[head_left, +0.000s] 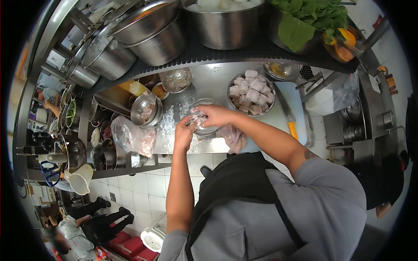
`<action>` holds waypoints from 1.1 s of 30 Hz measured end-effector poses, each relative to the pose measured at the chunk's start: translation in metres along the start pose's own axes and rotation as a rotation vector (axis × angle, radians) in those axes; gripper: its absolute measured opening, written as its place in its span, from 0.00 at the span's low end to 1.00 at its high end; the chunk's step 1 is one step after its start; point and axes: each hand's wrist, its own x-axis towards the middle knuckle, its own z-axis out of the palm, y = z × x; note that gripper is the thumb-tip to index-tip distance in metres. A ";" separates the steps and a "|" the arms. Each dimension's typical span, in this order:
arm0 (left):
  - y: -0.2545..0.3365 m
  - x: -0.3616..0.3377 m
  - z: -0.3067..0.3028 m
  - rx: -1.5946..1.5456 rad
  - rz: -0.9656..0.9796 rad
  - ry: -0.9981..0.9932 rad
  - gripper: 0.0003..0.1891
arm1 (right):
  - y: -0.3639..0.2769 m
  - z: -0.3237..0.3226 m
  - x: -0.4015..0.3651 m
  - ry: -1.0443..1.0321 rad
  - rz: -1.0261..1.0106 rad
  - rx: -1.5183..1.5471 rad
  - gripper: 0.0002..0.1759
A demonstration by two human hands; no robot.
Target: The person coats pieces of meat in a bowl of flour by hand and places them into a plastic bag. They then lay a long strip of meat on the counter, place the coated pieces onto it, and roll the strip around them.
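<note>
Steel counter (210,83), floured meat (200,121) between hands (184,132) (215,115)

Left grip (183,133) beside right grip (217,115)

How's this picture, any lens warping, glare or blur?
Head view: strong fisheye warping, the upper shelf bowed and the corners black; head view: bright reflections on the steel pot; head view: the pale piece between left hand and right hand too small to make out clearly.
</note>
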 end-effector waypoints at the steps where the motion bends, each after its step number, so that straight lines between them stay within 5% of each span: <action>1: 0.002 -0.001 0.000 -0.047 -0.005 0.035 0.15 | 0.002 -0.001 0.000 -0.002 0.029 0.027 0.40; 11: -0.013 -0.052 -0.057 -0.173 0.034 0.245 0.18 | 0.018 -0.088 -0.082 0.415 0.153 0.125 0.26; 13: -0.023 -0.065 -0.070 -0.219 0.027 0.287 0.17 | 0.023 -0.121 -0.109 0.557 0.319 0.290 0.24; 18: -0.035 -0.079 -0.081 -0.317 -0.003 0.321 0.15 | 0.098 -0.168 -0.140 0.874 0.508 -0.092 0.26; 24: -0.032 -0.079 -0.071 -0.310 -0.012 0.308 0.14 | 0.126 -0.163 -0.142 0.876 0.622 -0.404 0.29; 33: -0.049 -0.088 -0.079 -0.298 -0.016 0.304 0.16 | 0.135 -0.172 -0.144 0.799 0.657 -0.206 0.20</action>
